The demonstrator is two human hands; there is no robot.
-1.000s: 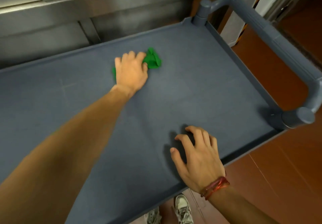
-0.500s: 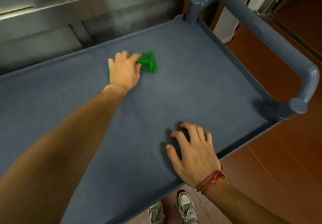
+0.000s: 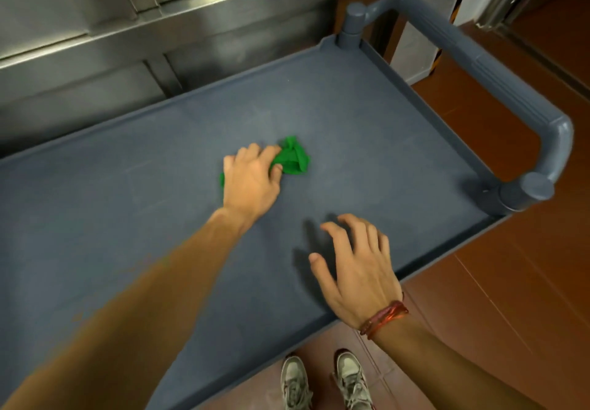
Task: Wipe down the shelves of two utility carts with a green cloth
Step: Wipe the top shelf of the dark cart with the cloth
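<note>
Pressing down on the green cloth, the left hand sits on the cart shelf, arm stretched out over it. Fingers are curled over the bunched cloth with the thumb against it, so a grip, not a flat palm. Most of the cloth is under the palm. One crumpled lump sticks out past the fingertips on the thumb side, and a small green edge shows at the little-finger side. The cloth touches the shelf.

The right hand is nearer the body than the left hand and off to its right, apart from the cloth. It holds nothing. Fingers are spread and loosely bent, tips down at the shelf, thumb out to the side. Cannot tell if the palm touches; there is shadow under it. A red thread bracelet is on that wrist, which is over the shelf's near rim.

The grey handle loops up off the shelf end, right of both hands. Its near post is right of the right hand, and its far post is beyond the left hand. The steel cabinet front stands just past the shelf's far rim, beyond the left hand. Red-brown floor tiles lie right of the right hand. Two grey sneakers are on the floor, body-side of the right hand, toes toward the shelf.
</note>
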